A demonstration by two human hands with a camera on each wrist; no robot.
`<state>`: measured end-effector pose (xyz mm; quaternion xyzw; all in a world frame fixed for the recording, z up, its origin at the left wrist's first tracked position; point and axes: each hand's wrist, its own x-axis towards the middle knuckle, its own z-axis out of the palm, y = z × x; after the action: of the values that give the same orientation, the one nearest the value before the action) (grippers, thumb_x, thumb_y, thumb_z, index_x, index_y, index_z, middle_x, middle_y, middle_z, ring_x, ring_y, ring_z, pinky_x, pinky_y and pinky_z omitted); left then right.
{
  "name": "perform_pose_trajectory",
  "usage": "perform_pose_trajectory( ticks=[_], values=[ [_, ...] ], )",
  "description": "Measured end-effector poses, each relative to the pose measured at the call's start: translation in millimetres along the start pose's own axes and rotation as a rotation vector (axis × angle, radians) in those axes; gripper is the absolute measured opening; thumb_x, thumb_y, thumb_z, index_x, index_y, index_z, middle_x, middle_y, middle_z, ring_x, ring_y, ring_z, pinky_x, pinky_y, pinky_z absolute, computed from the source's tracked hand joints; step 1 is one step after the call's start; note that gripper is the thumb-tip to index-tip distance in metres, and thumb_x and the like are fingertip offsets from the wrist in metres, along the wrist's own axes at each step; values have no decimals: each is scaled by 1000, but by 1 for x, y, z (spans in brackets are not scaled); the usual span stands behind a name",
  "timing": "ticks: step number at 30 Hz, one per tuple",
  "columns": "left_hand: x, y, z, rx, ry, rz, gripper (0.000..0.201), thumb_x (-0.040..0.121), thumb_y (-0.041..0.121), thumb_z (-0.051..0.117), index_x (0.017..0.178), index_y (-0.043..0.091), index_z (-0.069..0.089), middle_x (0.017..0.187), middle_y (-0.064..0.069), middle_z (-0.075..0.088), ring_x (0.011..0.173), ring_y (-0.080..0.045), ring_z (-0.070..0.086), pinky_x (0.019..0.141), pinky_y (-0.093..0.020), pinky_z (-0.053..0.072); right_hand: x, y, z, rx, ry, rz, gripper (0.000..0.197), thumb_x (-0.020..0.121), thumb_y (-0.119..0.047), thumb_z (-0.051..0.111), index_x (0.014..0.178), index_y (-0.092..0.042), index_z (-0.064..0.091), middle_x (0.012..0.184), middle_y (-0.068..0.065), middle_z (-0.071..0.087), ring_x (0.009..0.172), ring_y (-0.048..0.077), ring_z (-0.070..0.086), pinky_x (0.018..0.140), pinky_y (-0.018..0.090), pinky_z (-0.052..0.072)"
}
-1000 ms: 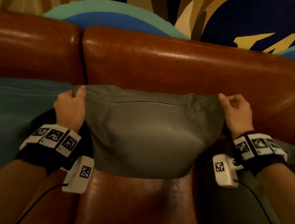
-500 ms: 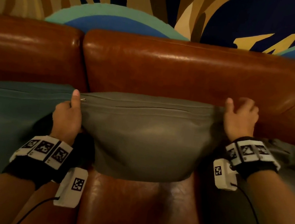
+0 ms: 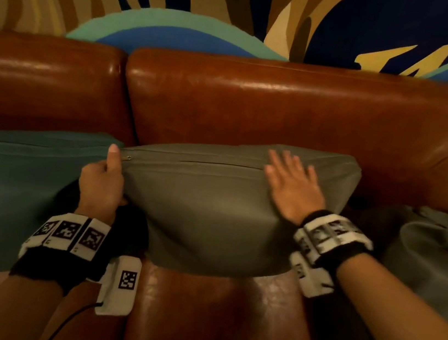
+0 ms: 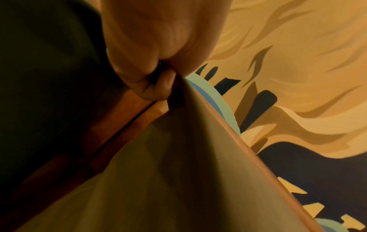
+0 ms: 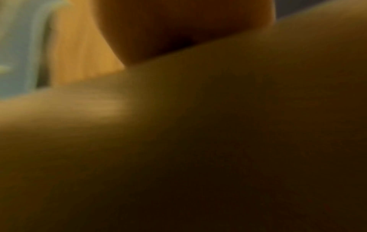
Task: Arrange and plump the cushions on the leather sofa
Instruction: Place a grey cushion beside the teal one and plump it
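A grey-green cushion leans against the back of the brown leather sofa, its zip seam on top. My left hand grips the cushion's upper left corner, thumb up beside the zip pull; the left wrist view shows curled fingers pinching the fabric. My right hand lies flat with spread fingers on the cushion's upper right part. The right wrist view is blurred, filled by cushion fabric. A teal cushion stands at the left, touching the grey-green one.
Another grey cushion or cloth lies crumpled on the seat at the right. Bare leather seat shows in front of the cushion. A painted wall rises behind the sofa back.
My right hand let go of the cushion's upper right corner and moved left onto its top face, fingers now spread flat. The left hand keeps its grip; the cushion sank a little.
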<state>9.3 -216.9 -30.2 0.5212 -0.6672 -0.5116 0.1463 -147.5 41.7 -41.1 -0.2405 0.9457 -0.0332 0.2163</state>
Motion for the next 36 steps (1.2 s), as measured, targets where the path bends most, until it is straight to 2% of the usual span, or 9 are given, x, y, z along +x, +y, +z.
perform_pose_trajectory(
  ticks=[5,11,14,18,22,25,29,34,36],
  values=[
    [-2,-2,5,-5,11,11,61,99,54,39,68,4,56,73,-18,61,74,-33,63,73,-49,57,3,78,-6,96,-1,347,56,103,-53,9,156,-37,-1,166,-2,-11,152,24,-12,119,51,-8],
    [-8,-7,8,-74,10,-59,70,93,69,29,109,9,61,112,-7,61,105,-27,57,102,-48,45,-3,92,-16,901,215,735,81,96,-61,39,151,-3,28,153,20,38,135,40,43,112,45,34],
    [-2,-9,7,-140,-4,-65,48,96,60,40,93,17,59,106,-9,65,102,-27,63,84,-46,55,-8,108,-11,1268,291,739,64,92,-49,56,132,0,52,129,20,62,100,33,65,91,50,55],
    [7,7,-1,-263,40,-89,39,95,45,57,72,14,49,74,-2,54,68,-14,55,44,-22,46,-15,104,-31,1456,361,507,15,98,-19,58,93,-6,63,66,-1,73,56,11,69,45,25,56],
    [0,14,8,-462,-80,-147,29,99,44,49,94,17,56,100,-2,65,80,-11,61,64,-26,50,-20,94,-18,1661,413,445,35,103,-17,47,134,-3,51,97,2,73,83,10,69,68,23,56],
    [-20,-8,17,-451,-83,-63,31,103,38,41,119,19,58,120,0,64,105,-16,60,74,-28,46,-37,81,16,1638,293,449,31,103,-32,42,127,-21,60,106,-9,67,97,6,60,83,25,44],
    [-48,-40,28,-361,-62,72,18,102,26,47,96,30,63,102,12,64,102,-10,60,97,-33,47,-51,60,36,1629,367,410,34,104,-25,43,133,-21,60,121,-8,67,109,3,60,83,23,46],
    [-32,-43,28,-231,83,171,38,92,29,64,71,-1,57,72,-8,57,70,-14,54,79,-42,52,-47,48,31,1609,597,363,17,93,-35,62,97,-22,74,97,-4,76,100,14,70,93,33,54],
    [-29,-44,22,-169,137,183,39,84,35,72,69,2,59,70,-8,61,69,-17,56,82,-43,54,-48,52,29,1503,702,372,10,82,-31,74,87,-22,75,85,-5,77,91,14,72,90,33,56]
  ],
)
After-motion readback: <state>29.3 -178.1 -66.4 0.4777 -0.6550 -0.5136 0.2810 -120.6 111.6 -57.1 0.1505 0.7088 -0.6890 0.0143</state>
